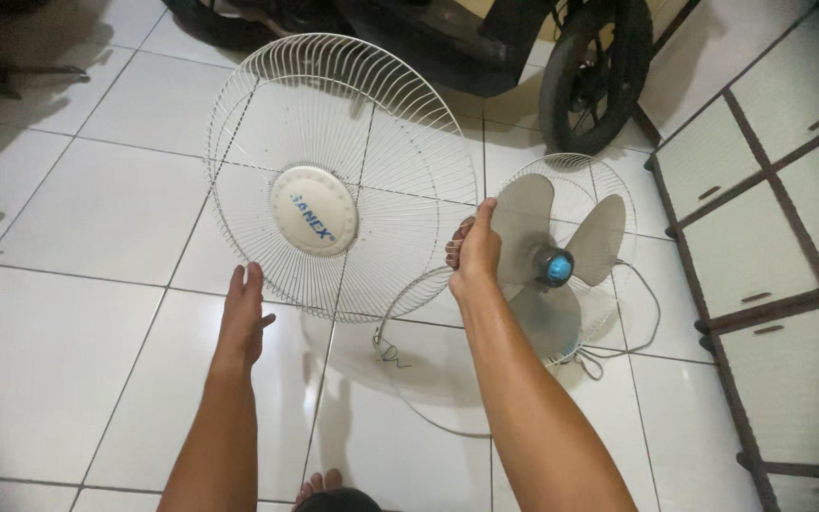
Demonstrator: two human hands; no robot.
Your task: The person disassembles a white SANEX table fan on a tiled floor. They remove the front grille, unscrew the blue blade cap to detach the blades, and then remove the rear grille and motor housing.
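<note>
I hold up a round white wire fan guard [334, 171] with a white centre disc. My right hand [476, 251] grips its lower right rim. My left hand [244, 313] is flat with its fingers together against the lower left rim; whether it grips the wire I cannot tell. Behind the right hand a fan with grey blades [561, 246] and a blue hub cap [555, 267] lies on the floor in its rear guard. A thin metal rim ring [400, 313] lies below the lifted guard.
White floor tiles [78, 360] lie all around. A motorbike wheel [588, 81] stands at the back. A white cabinet with dark frames [770, 218] runs along the right. The fan's grey cord [651, 322] loops beside it. My toes [319, 485] show at the bottom.
</note>
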